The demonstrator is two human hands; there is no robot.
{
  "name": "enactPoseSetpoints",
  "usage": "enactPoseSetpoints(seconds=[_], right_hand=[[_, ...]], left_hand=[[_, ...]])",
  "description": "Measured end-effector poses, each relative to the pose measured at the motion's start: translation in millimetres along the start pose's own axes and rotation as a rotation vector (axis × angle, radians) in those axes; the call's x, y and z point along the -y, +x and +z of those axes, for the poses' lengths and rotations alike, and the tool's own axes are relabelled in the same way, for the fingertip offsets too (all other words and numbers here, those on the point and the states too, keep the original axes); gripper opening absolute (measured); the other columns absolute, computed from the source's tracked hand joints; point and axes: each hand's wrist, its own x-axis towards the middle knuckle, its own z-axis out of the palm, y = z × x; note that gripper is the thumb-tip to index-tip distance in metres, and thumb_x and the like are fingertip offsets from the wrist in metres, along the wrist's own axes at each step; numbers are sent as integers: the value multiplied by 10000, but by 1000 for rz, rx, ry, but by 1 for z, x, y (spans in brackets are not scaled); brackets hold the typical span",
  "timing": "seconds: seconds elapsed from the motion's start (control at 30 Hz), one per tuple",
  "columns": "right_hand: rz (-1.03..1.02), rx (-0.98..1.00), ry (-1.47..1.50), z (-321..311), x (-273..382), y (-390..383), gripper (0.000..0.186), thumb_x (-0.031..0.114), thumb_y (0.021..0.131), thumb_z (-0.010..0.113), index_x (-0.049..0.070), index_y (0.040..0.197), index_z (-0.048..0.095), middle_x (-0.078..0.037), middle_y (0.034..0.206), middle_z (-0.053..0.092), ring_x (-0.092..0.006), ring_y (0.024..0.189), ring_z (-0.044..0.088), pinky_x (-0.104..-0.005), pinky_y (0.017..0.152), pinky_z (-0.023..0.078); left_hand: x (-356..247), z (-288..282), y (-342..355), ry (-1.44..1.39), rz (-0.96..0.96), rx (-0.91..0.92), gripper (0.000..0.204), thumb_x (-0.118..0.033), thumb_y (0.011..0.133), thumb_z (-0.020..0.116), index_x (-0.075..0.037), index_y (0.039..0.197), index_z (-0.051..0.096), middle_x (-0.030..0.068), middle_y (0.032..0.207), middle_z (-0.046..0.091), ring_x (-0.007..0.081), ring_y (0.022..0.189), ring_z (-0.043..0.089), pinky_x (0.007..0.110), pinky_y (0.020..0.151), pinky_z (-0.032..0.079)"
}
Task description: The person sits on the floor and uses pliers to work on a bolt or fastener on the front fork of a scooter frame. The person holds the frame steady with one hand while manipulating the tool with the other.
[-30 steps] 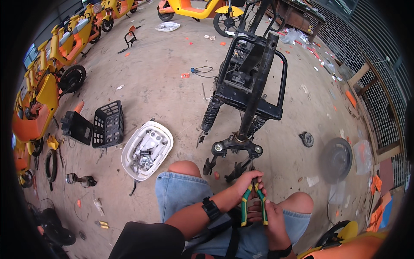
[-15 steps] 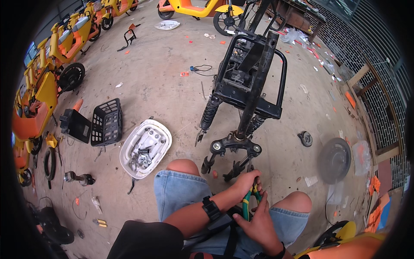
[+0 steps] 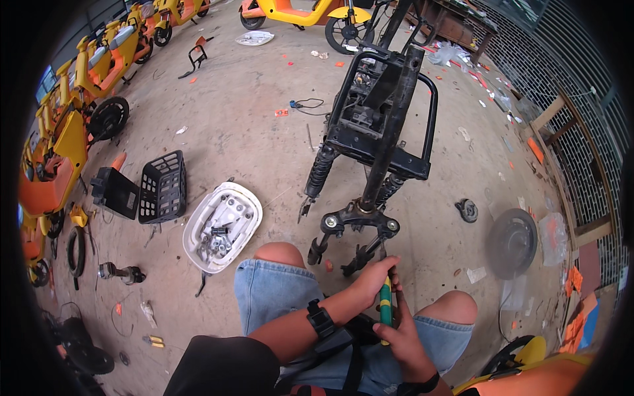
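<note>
A pair of pliers with green and yellow handles stands between my hands, over my lap. My right hand is closed round the handles, which lie together. My left hand closes round the upper end of the pliers, its fingers covering most of the jaws. Just beyond it, a thin dark tip reaches up beside the right leg of the fork. The black fork clamp belongs to a bare scooter frame directly ahead of me. What the jaws hold, if anything, is hidden.
Left of my knee lies a white tray of metal parts, beside a black basket. A grey round lid lies to the right. Yellow scooters line the left side. Another pair of pliers rests on the floor.
The pliers' handles, spread apart before, are now pressed together. My right-hand fingers have closed in round them. My left hand has hardly moved.
</note>
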Motion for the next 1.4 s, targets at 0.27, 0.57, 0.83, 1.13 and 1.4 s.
enactPoseSetpoints(seconds=[0.27,0.57,0.83,1.13,1.4], right_hand=[[294,160,892,-4,15,-4,579,212,764,622,13,1271,426,-115,1173,500,-147,765,444,-282,644,396],[287,366,1262,-1,5,0,685,372,766,614,5,1309,416,-93,1218,471,-130,763,424,-263,661,375],[266,362,1217,0,9,0,724,420,780,601,22,1355,414,-111,1230,490,-171,803,466,-290,696,402],[357,396,726,-31,35,7,621,310,907,539,-51,1384,371,-250,1309,526,-416,1050,619,-512,890,520],[366,176,533,-22,34,9,571,299,921,480,-74,1347,404,-231,1249,577,-405,1004,635,-488,884,515]], left_hand=[[-5,-6,2,-191,-37,201,298,-392,933,593,-110,855,540,43,774,595,246,849,642,358,768,514],[12,-10,2,-450,-155,616,296,-335,984,496,-71,854,530,85,790,599,308,899,627,429,918,471],[4,-6,5,-429,-233,567,353,-327,964,503,-120,682,455,48,633,514,293,806,606,439,823,484],[3,-5,2,-435,-169,571,349,-336,942,526,-127,672,457,51,626,519,298,785,615,416,775,486],[-15,-6,0,-343,-125,491,359,-338,937,531,-119,661,463,60,620,521,312,771,624,422,768,485]])
